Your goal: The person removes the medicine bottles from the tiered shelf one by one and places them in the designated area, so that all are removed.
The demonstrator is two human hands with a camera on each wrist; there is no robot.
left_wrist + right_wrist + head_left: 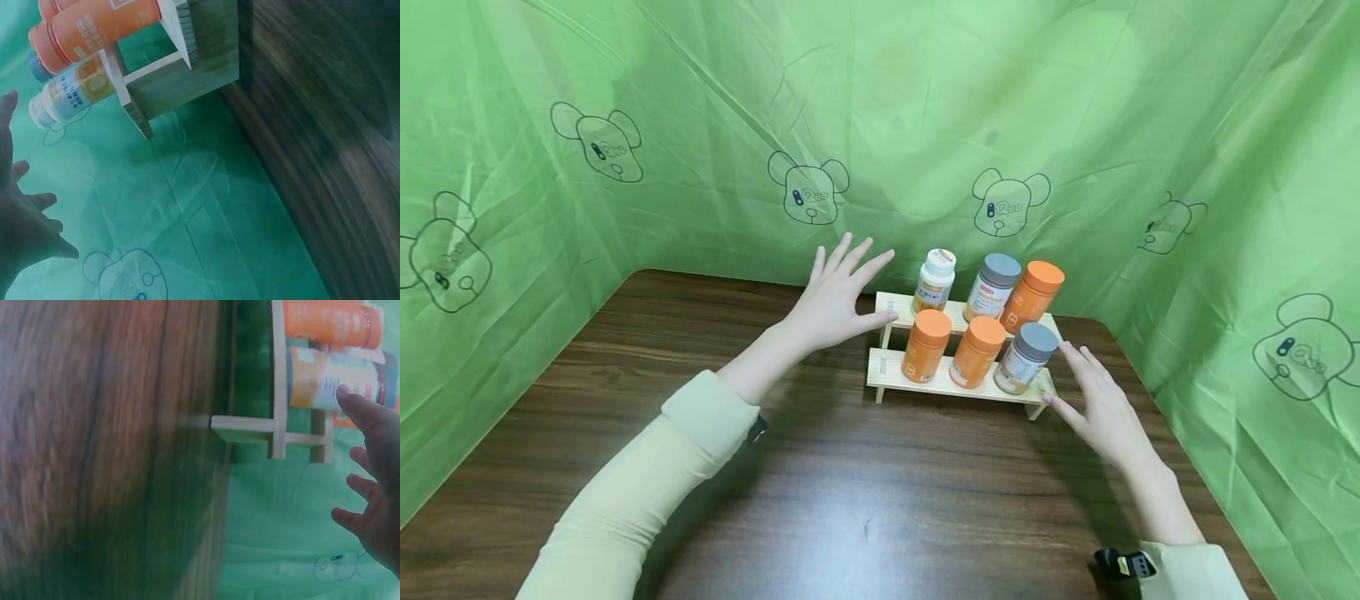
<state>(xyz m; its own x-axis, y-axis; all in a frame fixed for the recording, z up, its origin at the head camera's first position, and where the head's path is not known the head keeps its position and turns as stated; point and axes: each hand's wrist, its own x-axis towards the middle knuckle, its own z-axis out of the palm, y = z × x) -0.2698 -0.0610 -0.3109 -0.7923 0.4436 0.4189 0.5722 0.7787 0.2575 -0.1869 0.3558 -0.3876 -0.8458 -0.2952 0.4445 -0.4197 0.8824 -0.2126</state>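
Now both hands are spread and hold nothing: the left hand [835,292] at the left end of the wooden rack [958,385], the right hand [1097,404] beside its right end. Six bottles already stand there; the rack seems not yet grasped.

My left hand [835,296] and right hand [1101,404] are bare, no rings or gloves. Both arms wear pale cream-yellow sleeves [647,492] with folded cuffs. A small black device [1123,565] is strapped at my right wrist, toward five o'clock.
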